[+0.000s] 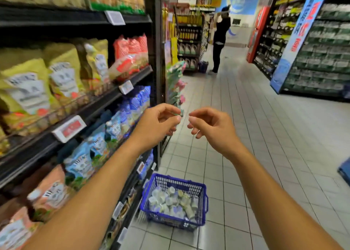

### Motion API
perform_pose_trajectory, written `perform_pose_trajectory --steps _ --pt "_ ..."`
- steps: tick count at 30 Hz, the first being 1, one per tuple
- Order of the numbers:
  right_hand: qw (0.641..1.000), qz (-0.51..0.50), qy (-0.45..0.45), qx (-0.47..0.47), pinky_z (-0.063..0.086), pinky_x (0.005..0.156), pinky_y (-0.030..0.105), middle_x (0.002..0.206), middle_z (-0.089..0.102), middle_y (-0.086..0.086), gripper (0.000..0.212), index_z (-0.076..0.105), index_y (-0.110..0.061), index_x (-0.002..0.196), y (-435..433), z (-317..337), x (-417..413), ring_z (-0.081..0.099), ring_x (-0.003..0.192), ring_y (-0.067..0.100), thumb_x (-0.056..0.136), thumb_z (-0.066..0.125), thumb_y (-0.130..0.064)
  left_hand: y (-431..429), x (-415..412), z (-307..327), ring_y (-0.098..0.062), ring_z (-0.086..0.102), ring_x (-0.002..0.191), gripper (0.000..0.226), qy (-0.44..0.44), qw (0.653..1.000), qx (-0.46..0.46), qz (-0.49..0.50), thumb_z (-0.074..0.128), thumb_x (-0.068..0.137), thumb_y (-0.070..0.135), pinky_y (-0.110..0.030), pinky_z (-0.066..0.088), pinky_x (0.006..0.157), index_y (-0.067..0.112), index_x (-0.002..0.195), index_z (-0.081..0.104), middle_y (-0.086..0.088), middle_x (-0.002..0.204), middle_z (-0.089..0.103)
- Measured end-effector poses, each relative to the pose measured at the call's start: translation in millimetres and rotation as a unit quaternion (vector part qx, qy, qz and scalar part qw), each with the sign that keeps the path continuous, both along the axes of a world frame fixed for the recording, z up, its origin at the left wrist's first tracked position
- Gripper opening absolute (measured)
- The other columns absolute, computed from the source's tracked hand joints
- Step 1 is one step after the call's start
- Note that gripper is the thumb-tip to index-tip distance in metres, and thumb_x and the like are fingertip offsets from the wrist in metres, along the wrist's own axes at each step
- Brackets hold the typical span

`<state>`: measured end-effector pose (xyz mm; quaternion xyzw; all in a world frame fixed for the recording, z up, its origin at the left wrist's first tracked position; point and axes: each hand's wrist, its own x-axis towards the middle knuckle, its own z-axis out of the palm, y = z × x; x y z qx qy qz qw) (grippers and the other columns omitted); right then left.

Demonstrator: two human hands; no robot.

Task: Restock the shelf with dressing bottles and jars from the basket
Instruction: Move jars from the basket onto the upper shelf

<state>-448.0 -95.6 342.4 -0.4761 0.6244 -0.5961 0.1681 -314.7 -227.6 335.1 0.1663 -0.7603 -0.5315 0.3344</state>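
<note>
Head-worn wide-angle camera looks forward and down a supermarket aisle: left hand (157, 124) and right hand (210, 128) close at centre frame, shelf (102, 107) filling the left, basket (170, 219) on the floor (246, 136) at lower centre, racks (322, 51) upper right.

The blue basket (178, 181) sits on the tiled floor (246, 136) beside the shelf (106, 105).
</note>
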Motion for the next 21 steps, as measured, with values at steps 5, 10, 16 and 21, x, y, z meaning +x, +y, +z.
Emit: perform_pose_trajectory --steps 5,10,16,21 --pt "0.998 -0.025 -0.02 0.06 0.057 0.062 0.027 0.079 0.074 0.004 0.006 0.07 -0.016 0.099 -14 -47 -37 0.069 0.068 0.013 0.094 0.067 -0.013 -24 -41 -52 -0.009 0.066 0.065 0.016 -0.027 0.998 0.044 -0.024 0.067 0.092 0.01 -0.023 0.055 0.059 0.026 0.093 0.068 0.004 0.076 0.07" --pt "0.992 -0.05 -0.056 0.104 0.056 0.06 0.025 0.08 0.075 0.008 0.005 0.069 -0.017 0.097 -47 -98 -74 0.068 0.067 0.013 0.094 0.068 -0.014 -63 -81 -106 -0.009 0.066 0.065 0.014 -0.047 0.993 0.1 -0.041 0.07 0.082 0.023 -0.023 0.053 0.058 0.037 0.086 0.071 0.007 0.072 0.069" --pt "0.978 -0.095 -0.105 0.155 0.054 0.06 0.024 0.079 0.075 0.004 0.005 0.069 -0.017 0.097 -102 -166 -121 0.068 0.066 0.012 0.093 0.068 -0.015 -127 -133 -176 -0.009 0.065 0.067 0.019 -0.102 0.982 0.146 -0.061 0.068 0.087 0.017 -0.022 0.054 0.059 0.035 0.088 0.07 0.002 0.075 0.071" --pt "0.957 -0.128 -0.162 0.203 0.052 0.06 0.023 0.079 0.073 0.008 0.004 0.069 -0.014 0.098 -133 -221 -151 0.066 0.066 0.013 0.093 0.068 -0.013 -169 -169 -237 -0.008 0.066 0.069 0.015 -0.167 0.963 0.199 -0.072 0.066 0.091 0.012 -0.02 0.055 0.063 0.025 0.098 0.069 -0.012 0.086 0.072"
